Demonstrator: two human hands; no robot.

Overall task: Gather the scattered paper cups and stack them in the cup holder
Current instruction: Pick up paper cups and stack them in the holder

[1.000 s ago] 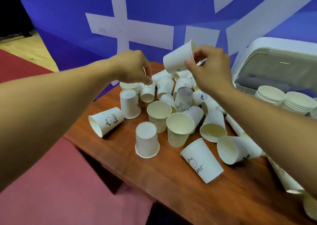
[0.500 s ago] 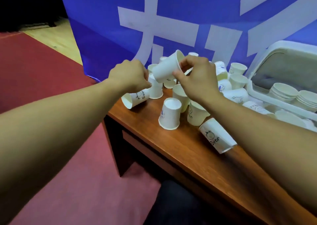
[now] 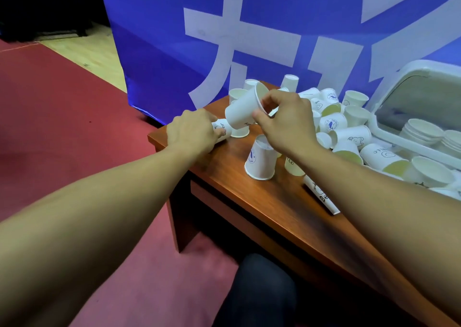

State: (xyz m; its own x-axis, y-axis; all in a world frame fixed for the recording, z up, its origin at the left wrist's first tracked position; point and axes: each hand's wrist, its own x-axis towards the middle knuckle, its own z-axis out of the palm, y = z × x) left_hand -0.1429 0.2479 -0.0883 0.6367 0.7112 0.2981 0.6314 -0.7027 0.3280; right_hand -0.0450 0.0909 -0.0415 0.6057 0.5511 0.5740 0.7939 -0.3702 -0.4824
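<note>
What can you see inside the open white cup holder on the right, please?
At least two stacks of nested paper cups sit inside the cup holder, rims up. Its floor and the stacks' lower cups are covered; the right side runs out of frame.

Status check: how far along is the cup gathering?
Done: a few nested stacks sit in the white cup holder. In hand: the right hand pinches a tilted cup by its rim above the table, and the left hand grips a side-lying cup near the table's left corner. Left: most of the job, since many loose cups lie scattered across the table.
</note>
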